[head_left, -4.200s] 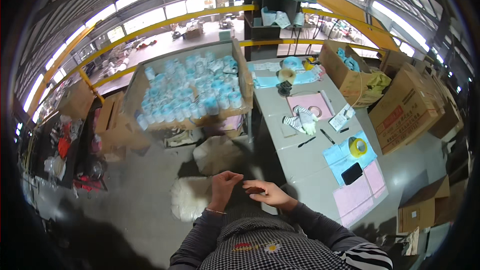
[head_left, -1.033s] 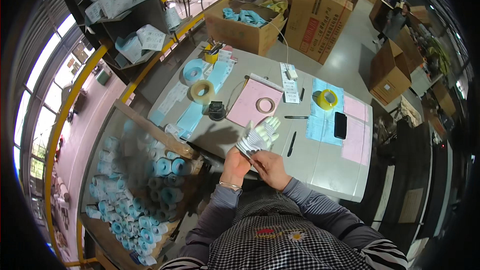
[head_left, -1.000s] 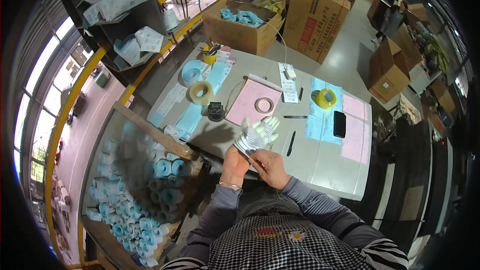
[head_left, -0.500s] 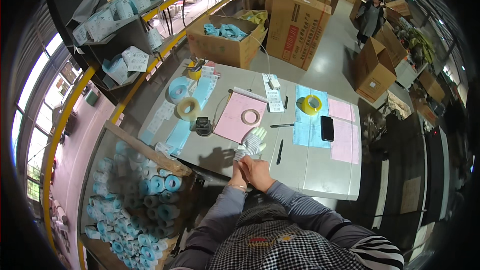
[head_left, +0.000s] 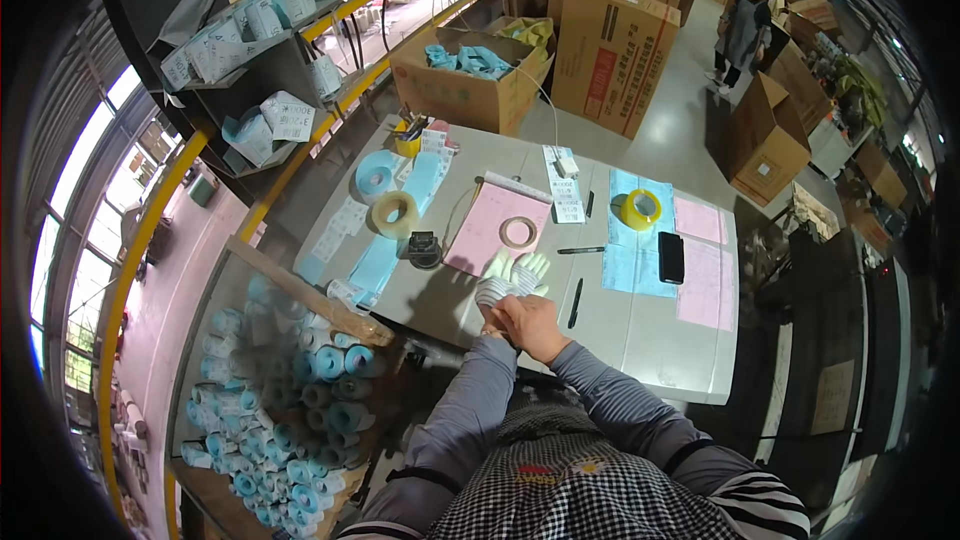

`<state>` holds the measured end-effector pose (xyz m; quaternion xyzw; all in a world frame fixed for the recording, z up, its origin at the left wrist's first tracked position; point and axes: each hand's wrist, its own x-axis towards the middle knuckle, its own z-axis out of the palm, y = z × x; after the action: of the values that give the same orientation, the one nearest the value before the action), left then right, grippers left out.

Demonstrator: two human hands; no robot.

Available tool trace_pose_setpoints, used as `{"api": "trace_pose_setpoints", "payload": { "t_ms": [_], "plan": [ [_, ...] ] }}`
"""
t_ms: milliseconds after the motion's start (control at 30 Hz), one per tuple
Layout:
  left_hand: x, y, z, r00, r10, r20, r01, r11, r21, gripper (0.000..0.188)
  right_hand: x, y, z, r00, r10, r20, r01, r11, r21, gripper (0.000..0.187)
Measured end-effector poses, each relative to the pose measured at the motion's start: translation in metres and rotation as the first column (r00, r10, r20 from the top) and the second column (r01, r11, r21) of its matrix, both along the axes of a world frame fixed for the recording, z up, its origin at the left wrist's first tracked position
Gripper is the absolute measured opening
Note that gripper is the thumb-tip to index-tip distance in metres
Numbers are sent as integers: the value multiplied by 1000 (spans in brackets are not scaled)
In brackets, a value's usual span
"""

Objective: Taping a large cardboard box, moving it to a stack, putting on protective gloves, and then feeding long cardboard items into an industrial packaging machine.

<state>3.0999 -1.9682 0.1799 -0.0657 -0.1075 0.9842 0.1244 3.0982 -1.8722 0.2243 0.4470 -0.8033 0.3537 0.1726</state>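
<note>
A pair of whitish work gloves (head_left: 527, 274) with grey-striped cuffs reaches forward from my hands, over the table's near edge and beside the pink clipboard (head_left: 490, 225). My right hand (head_left: 535, 327) is bare and closed at the cuffs, its fingers lying across my left. Partly covered by it, my left hand (head_left: 494, 322) also closes at the cuffs; its fingers are mostly hidden. A roll of beige tape (head_left: 518, 232) lies on the clipboard, just beyond the glove fingertips. To the right of my hands is a black pen (head_left: 576, 303).
The grey table (head_left: 650, 360) also bears yellow tape (head_left: 640, 209), a black phone (head_left: 671, 258), a wide tape roll (head_left: 394, 214) and blue label strips. At left a wooden-edged bin (head_left: 310, 290) holds many label rolls. Cartons (head_left: 615, 60) and a person (head_left: 742, 35) stand beyond.
The gloves have spread so that two now show side by side. My hands have shifted slightly forward at the cuffs. The view has moved a little, and the distant person has changed stance.
</note>
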Motion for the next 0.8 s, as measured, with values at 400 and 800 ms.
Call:
{"api": "trace_pose_setpoints", "payload": {
  "t_ms": [400,800],
  "plan": [
    [-15,-23,13,1000,-9,-13,10,999,51,74,19,-17,7,985,149,84,-144,988,-56,16],
    [-8,-65,-80,955,-225,-191,-270,-929,-254,33,72,48,-51,894,94,437,-136,989,65,14]
  ]
}}
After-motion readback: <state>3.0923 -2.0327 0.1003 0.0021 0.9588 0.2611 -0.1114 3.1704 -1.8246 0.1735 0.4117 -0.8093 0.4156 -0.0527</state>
